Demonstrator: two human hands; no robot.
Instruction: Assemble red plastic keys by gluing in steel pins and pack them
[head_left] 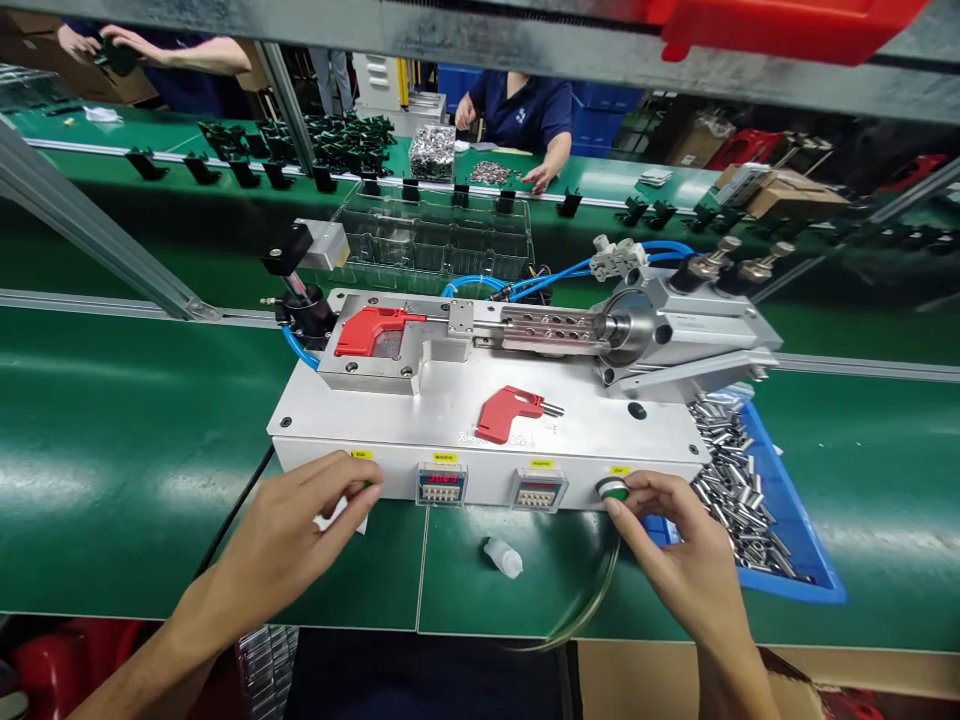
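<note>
A silver bench press machine (442,400) stands before me, with pneumatic parts and a push button at each end of its front panel. My left hand (300,515) has its thumb and forefinger closed at the left green button (368,484), which is mostly hidden. On the right green button (615,490), my right hand (686,530) rests its thumb, fingers curled about the rim. A red pistol-shaped plastic part (367,328) sits in the metal nest, in line with the rod. Another red pistol-shaped part (501,412), with metal pins at its tip, lies on the machine's top.
A blue bin (799,520) of metal tubes stands right of the machine. A small white bottle (502,557) lies in front. Behind are a clear plastic tray (442,235), blue air hoses (551,275) and a conveyor line with black parts. Two co-workers (517,115) handle parts across it.
</note>
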